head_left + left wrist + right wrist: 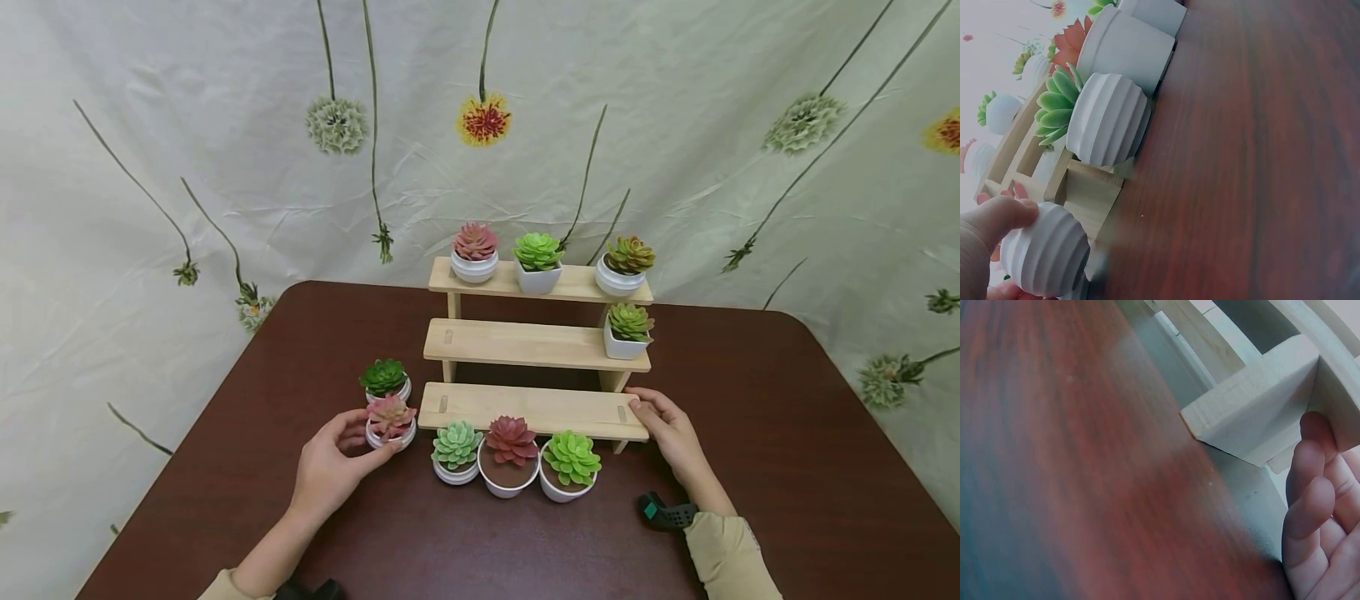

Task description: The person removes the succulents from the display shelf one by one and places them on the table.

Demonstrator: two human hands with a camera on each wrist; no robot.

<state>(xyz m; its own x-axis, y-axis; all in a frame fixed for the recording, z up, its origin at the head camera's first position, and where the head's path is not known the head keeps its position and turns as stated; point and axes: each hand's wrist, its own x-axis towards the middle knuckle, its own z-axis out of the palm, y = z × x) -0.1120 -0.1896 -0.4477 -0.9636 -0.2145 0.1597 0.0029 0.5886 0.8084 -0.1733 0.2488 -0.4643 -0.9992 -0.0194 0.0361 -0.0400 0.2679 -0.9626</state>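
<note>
My left hand (330, 467) holds a pink succulent (390, 415) in a round white ribbed pot (1047, 253), thumb on the near side and fingers round the far side. Right behind it stands a dark green succulent (383, 377) in a white pot. At the right end of the lowest step of a three-step wooden plant stand (532, 408) is my right hand (673, 437), gripping the board's end. In the right wrist view, its curled fingers (1310, 506) reach the underside of the board, beside the wooden leg (1254, 406).
In front of the stand sit a pale green succulent (457, 446), a dark red one (512, 442) and a bright green one (572, 458). Three potted succulents line the top step (577, 283); another green one (628, 323) stands at the middle step's right end. A flowered cloth (225, 125) hangs behind the table.
</note>
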